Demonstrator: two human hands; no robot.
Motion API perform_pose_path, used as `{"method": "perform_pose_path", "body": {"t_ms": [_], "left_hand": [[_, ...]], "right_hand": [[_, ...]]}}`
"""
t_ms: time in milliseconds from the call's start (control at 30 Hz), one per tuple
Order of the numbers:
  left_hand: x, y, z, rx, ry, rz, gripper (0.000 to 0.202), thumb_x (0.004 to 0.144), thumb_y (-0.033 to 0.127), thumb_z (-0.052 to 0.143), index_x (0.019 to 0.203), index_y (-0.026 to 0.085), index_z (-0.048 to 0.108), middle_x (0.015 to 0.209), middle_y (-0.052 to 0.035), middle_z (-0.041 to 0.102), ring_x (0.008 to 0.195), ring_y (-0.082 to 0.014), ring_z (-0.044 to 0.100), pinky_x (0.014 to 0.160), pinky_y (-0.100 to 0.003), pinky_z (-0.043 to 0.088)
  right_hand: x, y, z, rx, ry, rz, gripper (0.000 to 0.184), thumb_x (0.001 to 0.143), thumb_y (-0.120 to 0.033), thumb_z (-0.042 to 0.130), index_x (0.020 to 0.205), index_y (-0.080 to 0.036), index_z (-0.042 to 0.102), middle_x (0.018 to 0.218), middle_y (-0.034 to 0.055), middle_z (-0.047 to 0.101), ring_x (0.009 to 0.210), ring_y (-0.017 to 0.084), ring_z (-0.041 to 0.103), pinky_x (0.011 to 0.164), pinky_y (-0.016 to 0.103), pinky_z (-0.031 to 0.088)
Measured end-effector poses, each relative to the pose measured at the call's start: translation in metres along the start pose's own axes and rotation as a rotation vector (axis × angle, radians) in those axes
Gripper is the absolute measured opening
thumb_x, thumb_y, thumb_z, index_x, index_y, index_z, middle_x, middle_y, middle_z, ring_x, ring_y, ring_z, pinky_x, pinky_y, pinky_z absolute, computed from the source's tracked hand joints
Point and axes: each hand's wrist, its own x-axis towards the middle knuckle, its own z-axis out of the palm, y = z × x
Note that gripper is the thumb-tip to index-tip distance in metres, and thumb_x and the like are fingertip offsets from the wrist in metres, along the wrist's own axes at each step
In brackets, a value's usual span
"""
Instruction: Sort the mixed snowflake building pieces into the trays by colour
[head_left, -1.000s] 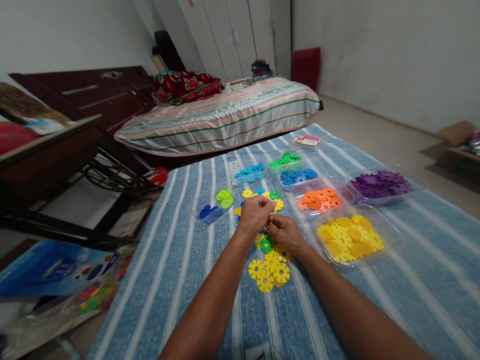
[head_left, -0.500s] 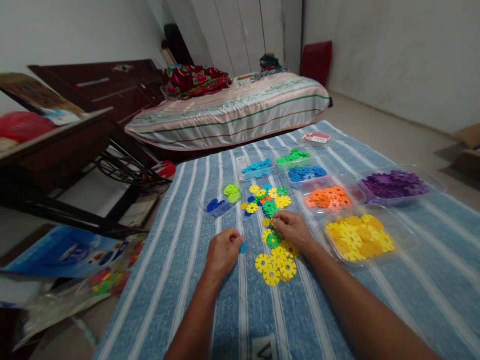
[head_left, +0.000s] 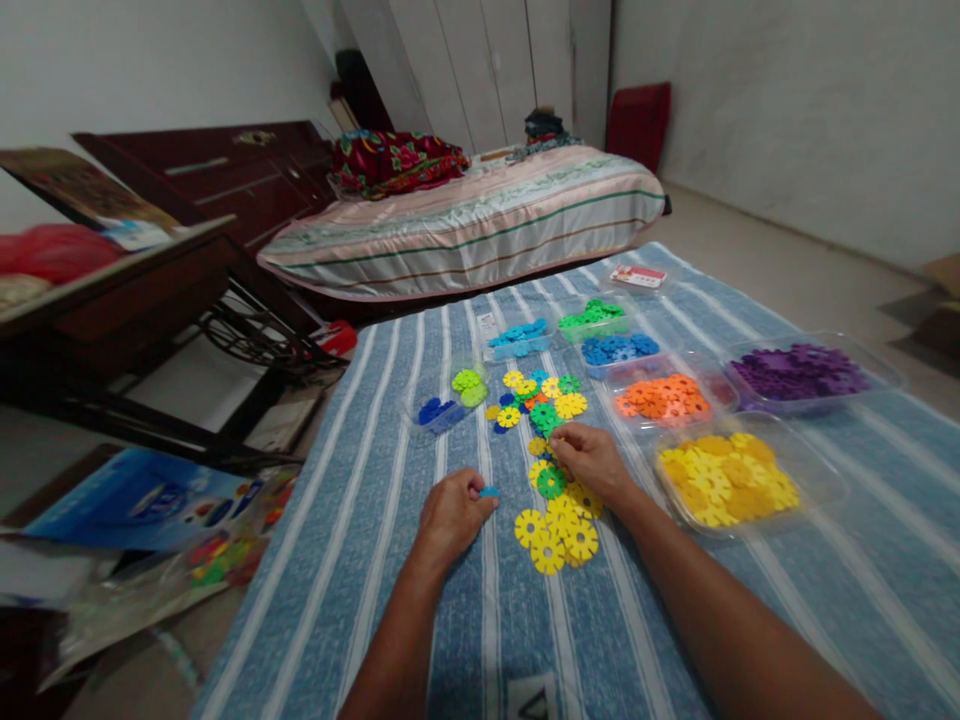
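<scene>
The left hand (head_left: 453, 513) has been drawn aside, its pinched blue disc (head_left: 489, 492) thus isolated; the grip of the right hand (head_left: 594, 462) is unclear.

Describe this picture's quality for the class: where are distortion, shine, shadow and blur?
In the head view, wardrobe doors lean, probably from wide-lens distortion or camera tilt; in the head view, the bedspread shines softly; in the head view, a soft shadow darkens the floor near the cardboard box; in the head view, softness hides fine detail on the blue piece.
</scene>
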Motion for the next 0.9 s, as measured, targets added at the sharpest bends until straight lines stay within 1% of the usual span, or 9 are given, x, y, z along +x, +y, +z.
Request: {"method": "perform_pose_path", "body": {"t_ms": [200,333,400,467,567,633,700,767,900], "left_hand": [[0.002,-0.005,0.004,-0.232,-0.018,0.029,0.011,0.063,0.028,0.06,0.062,0.019,0.055,0.052,0.0047,0.05,0.051,-0.0117,0.048,0.052,-0.024,0.034],[0.003,-0.003,0.004,-0.407,-0.068,-0.022,0.014,0.062,0.031,0.058,0.063,0.018,0.056,0.047,0.0053,0.05,0.043,-0.0106,0.046,0.046,-0.023,0.034],[0.006,0.002,-0.001,-0.46,-0.014,-0.048,0.015,0.061,0.032,0.06,0.063,0.017,0.057,0.048,0.0045,0.052,0.043,-0.0107,0.048,0.045,-0.022,0.036],[0.012,0.007,-0.011,-0.497,0.113,-0.053,0.017,0.061,0.033,0.062,0.065,0.017,0.058,0.048,0.0037,0.054,0.044,-0.0111,0.051,0.044,-0.022,0.038],[0.025,0.019,-0.033,-0.541,0.31,-0.03,0.017,0.061,0.033,0.064,0.067,0.017,0.06,0.05,0.0036,0.056,0.045,-0.0114,0.054,0.044,-0.021,0.04],[0.034,0.028,-0.047,-0.556,0.373,-0.003,0.017,0.06,0.032,0.064,0.068,0.017,0.06,0.051,0.0036,0.057,0.046,-0.0116,0.055,0.044,-0.021,0.042],[0.043,0.037,-0.056,-0.569,0.387,0.02,0.017,0.06,0.031,0.065,0.068,0.017,0.061,0.052,0.0036,0.058,0.046,-0.0118,0.057,0.044,-0.02,0.043],[0.05,0.044,-0.059,-0.59,0.379,0.037,0.017,0.059,0.029,0.065,0.069,0.016,0.061,0.052,0.0036,0.059,0.047,-0.0118,0.058,0.044,-0.02,0.043],[0.066,0.057,-0.052,-0.638,0.325,0.045,0.014,0.058,0.024,0.064,0.069,0.015,0.059,0.052,0.0036,0.059,0.047,-0.0119,0.059,0.043,-0.019,0.043]], "right_hand": [[-0.001,-0.001,0.0,-0.004,-0.014,0.004,0.019,0.078,-0.033,0.054,0.073,-0.018,0.063,0.052,-0.0048,0.051,0.042,0.009,0.045,0.043,0.02,0.033],[0.0,0.0,0.001,-0.003,-0.008,0.005,0.019,0.078,-0.033,0.054,0.073,-0.018,0.063,0.051,-0.0052,0.05,0.042,0.008,0.044,0.043,0.02,0.033],[0.0,0.001,0.001,-0.009,-0.002,0.002,0.019,0.078,-0.034,0.054,0.073,-0.018,0.063,0.05,-0.0055,0.049,0.042,0.008,0.043,0.043,0.02,0.033],[0.0,0.001,0.001,-0.009,-0.004,0.0,0.019,0.078,-0.034,0.054,0.073,-0.018,0.063,0.051,-0.0055,0.048,0.042,0.008,0.043,0.043,0.02,0.033],[0.0,0.002,0.001,-0.001,-0.009,0.005,0.019,0.078,-0.034,0.054,0.074,-0.018,0.064,0.051,-0.0057,0.048,0.042,0.008,0.043,0.043,0.02,0.033],[0.0,0.002,0.002,0.001,-0.005,0.01,0.019,0.078,-0.033,0.054,0.074,-0.018,0.064,0.051,-0.0059,0.048,0.041,0.008,0.043,0.042,0.02,0.033],[0.0,0.003,0.003,0.003,-0.005,0.013,0.018,0.078,-0.033,0.054,0.074,-0.018,0.064,0.05,-0.006,0.047,0.041,0.008,0.042,0.042,0.02,0.032],[0.0,0.004,0.003,0.009,-0.006,0.013,0.018,0.078,-0.032,0.053,0.074,-0.018,0.064,0.05,-0.006,0.047,0.042,0.008,0.042,0.042,0.02,0.032],[0.0,0.0,0.003,0.01,-0.004,0.005,0.017,0.078,-0.032,0.053,0.073,-0.018,0.063,0.051,-0.0059,0.046,0.043,0.008,0.042,0.042,0.019,0.032]]}}
